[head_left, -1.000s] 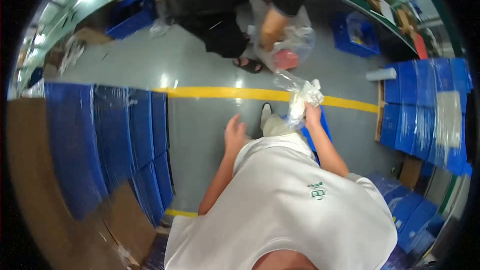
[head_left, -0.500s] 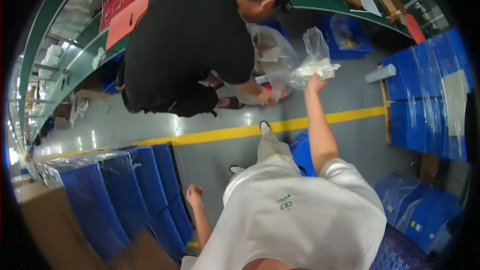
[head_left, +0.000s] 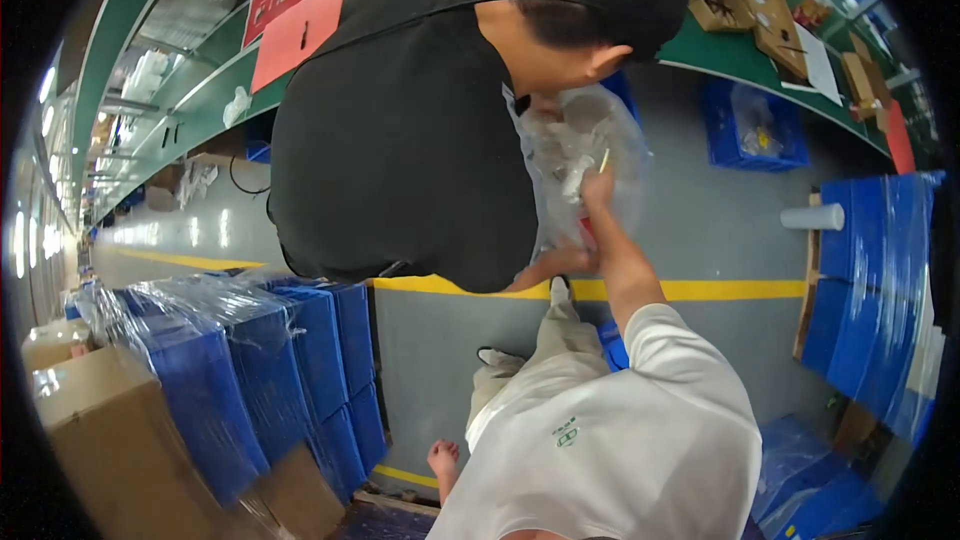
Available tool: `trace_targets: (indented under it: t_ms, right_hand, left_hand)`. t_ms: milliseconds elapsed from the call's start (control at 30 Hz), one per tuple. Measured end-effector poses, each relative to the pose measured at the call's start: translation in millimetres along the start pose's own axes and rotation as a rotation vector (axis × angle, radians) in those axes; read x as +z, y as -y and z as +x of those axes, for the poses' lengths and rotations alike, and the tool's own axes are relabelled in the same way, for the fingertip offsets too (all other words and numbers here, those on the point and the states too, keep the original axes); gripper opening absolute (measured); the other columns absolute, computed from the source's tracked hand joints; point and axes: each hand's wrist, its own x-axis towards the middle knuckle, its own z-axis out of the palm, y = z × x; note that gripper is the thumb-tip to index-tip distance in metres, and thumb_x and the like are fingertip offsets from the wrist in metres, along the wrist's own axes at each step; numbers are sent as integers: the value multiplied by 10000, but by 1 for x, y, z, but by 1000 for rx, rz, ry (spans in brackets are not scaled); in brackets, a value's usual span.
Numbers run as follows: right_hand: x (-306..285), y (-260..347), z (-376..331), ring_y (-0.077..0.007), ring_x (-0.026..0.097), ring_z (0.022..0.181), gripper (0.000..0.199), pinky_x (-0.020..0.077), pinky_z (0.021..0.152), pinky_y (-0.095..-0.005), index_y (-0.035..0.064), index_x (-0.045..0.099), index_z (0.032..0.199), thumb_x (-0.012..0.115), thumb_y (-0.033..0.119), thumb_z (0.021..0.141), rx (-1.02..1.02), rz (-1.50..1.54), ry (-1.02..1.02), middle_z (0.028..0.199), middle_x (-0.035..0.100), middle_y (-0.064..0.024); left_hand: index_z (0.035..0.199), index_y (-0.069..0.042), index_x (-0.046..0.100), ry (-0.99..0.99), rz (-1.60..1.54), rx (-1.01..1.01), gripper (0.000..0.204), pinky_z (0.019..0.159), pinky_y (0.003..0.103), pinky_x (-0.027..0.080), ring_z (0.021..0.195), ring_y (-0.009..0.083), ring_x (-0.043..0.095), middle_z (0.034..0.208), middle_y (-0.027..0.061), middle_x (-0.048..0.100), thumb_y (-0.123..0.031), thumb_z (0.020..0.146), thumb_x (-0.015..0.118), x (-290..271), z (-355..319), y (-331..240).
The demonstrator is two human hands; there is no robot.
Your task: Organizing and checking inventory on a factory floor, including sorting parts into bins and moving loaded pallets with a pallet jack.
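My right hand (head_left: 598,186) reaches forward into the mouth of a large clear plastic bag (head_left: 632,145). Its fingers are closed on a crumpled clear plastic bag (head_left: 575,180), partly hidden among the other plastic. A co-worker in black (head_left: 400,140) bends over the large bag, and that person's forearm (head_left: 555,265) passes close beside my right forearm. Something red (head_left: 587,230) shows at the large bag's lower side. My left hand (head_left: 443,457) hangs low by my side with curled fingers and nothing visible in it.
Wrapped blue boxes (head_left: 245,370) and cardboard cartons (head_left: 110,420) stand at left. More wrapped blue boxes (head_left: 870,260) with a plastic roll (head_left: 812,217) are at right. A blue crate (head_left: 755,155) sits under the green workbench (head_left: 690,52). A yellow line (head_left: 700,290) crosses the floor.
My right hand has moved left with the crumpled plastic bag, from beside the large bag into its mouth. The co-worker leans further over it. My left hand has dropped lower.
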Motion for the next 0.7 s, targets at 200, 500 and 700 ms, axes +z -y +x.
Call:
trace_targets:
  t_ms: [200, 500, 700]
  right_hand:
    - [20, 10, 23, -391, 498, 1002, 525, 413, 851, -418, 2, 422, 1187, 603, 151, 717, -238, -39, -197, 1094, 514, -229]
    - [-23, -102, -3, -331, 516, 960, 498, 430, 831, -403, 4, 434, 1176, 604, 181, 743, -496, -173, 163, 1095, 519, -184]
    - [-82, -105, 15, -279, 540, 899, 414, 441, 810, -367, 14, 469, 1146, 520, 256, 814, -356, -127, 291, 1035, 552, -149]
  left_hand:
    - [1002, -7, 505, -62, 0, -37, 195, 508, 261, 454, 604, 167, 559, 739, 81, 558, -104, 834, 501, -3, -23, 7]
    - [735, 7, 573, -161, 188, 228, 181, 489, 251, 395, 537, 109, 486, 610, 41, 557, -149, 804, 514, 27, -51, -14]
    - [987, 28, 589, -182, 98, 39, 265, 539, 282, 485, 602, 162, 602, 727, 108, 625, -125, 785, 508, 18, 15, -4]
